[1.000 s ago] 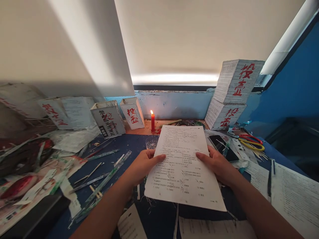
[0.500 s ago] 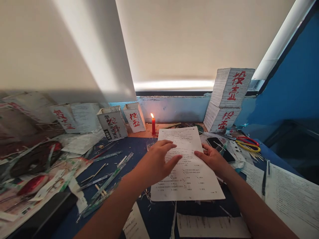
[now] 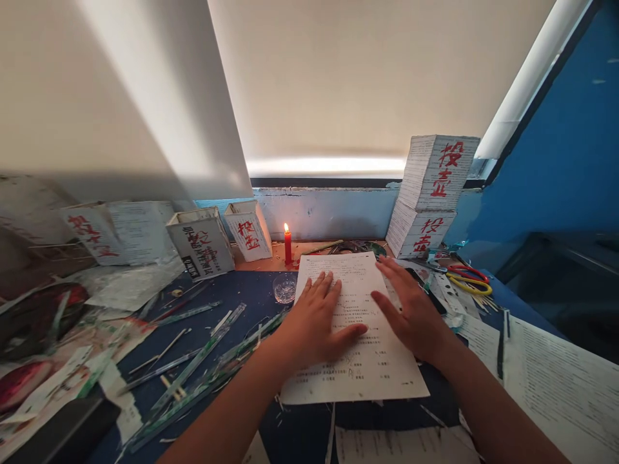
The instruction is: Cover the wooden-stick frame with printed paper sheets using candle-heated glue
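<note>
Now both hands point(image 3: 360, 319) flat on the sheet point(image 3: 358, 348), no longer gripping.

Cream blind point(image 3: 338, 84) above blue wall point(image 3: 570, 154), dim daylight strip.

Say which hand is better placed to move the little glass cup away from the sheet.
Left. The left hand lies flat on the printed sheet right beside the glass cup; the right hand rests on the sheet's far side.

Both forearms reach in from the bottom edge toward twelve o'clock, the left hand point(image 3: 316, 322) lying palm down with fingers spread and thumb pointing to three o'clock, the right hand point(image 3: 411, 309) flat just beside it, fingers angled toward eleven o'clock.
</note>
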